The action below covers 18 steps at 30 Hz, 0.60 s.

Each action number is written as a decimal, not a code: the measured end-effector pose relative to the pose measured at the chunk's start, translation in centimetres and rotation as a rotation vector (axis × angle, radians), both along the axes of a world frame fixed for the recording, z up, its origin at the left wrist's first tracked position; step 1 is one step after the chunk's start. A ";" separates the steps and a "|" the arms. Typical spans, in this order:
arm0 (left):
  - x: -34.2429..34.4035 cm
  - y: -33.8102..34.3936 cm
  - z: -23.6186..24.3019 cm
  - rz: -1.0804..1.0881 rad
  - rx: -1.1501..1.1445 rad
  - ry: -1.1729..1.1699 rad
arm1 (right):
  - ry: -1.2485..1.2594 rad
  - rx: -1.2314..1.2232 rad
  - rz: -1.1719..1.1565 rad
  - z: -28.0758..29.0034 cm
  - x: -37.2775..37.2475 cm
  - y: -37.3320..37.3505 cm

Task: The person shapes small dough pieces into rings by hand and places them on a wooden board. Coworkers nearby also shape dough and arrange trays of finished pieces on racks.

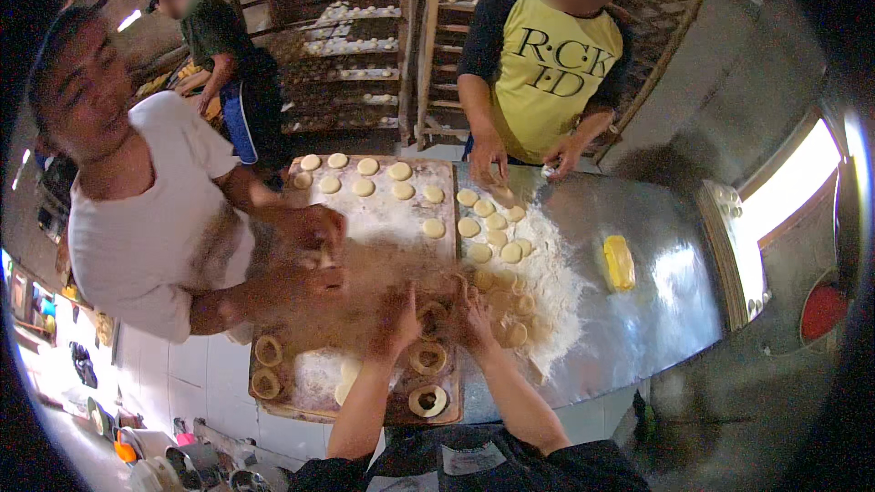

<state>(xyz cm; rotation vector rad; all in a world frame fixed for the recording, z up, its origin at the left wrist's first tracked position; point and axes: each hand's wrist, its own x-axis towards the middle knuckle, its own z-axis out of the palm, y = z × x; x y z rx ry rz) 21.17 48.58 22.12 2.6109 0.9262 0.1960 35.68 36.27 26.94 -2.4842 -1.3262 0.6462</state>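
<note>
In the head view, a brown rectangular tray (383, 208), dusted with white flour, is set in front of the person beside a grey sheet-metal tabletop (592, 346). Round, pale dough pieces with dark centres (427, 400) are arranged along the near part of the tray; the centres are judged to be filling. Plain, pale dough discs (367, 166) are laid out at the tray's far end, and a further group of cream dough rounds (478, 253) is spread on the tabletop in loose white flour (558, 287).

For the step in hand, judged to be the handling of filled dough, light fingertip pressure is recommended. The rim should be kept clean and dry, the dark centre should be kept in the middle, and each piece should be supported from below so that the soft dough is not stretched or torn. Fingers should be lightly floured against sticking.

The left hand (398, 323) is held over the tray with a digit extended; the right hand (469, 314) is placed at the edge between tray and tabletop, its fingers partly bent. The two hands are kept apart. Because the fingertips are blurred, it cannot be told whether either is closed on dough.
</note>
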 end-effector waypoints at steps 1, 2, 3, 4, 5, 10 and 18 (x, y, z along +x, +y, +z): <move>0.1 0.0 0.2 0.040 -0.044 -0.111 | -0.028 0.058 -0.024 -0.3 0.0 0.4; 0.6 0.9 0.6 0.056 -0.107 -0.169 | -0.015 0.062 -0.055 -0.3 -0.1 1.0; 0.8 1.3 1.0 0.082 -0.141 -0.280 | -0.038 0.077 -0.044 -0.2 -0.1 1.3; 1.0 1.9 1.5 0.064 -0.207 -0.240 | -0.021 0.042 -0.042 0.2 -0.1 1.7; 1.2 2.1 2.1 0.054 -0.230 -0.274 | -0.001 -0.030 -0.061 0.8 0.1 1.5; 1.4 0.1 6.0 0.147 0.019 0.020 | -0.319 0.399 -0.056 4.2 3.2 -5.8; 2.7 -1.5 9.2 0.261 -0.174 -0.092 | -0.152 0.199 -0.194 3.1 13.0 -15.9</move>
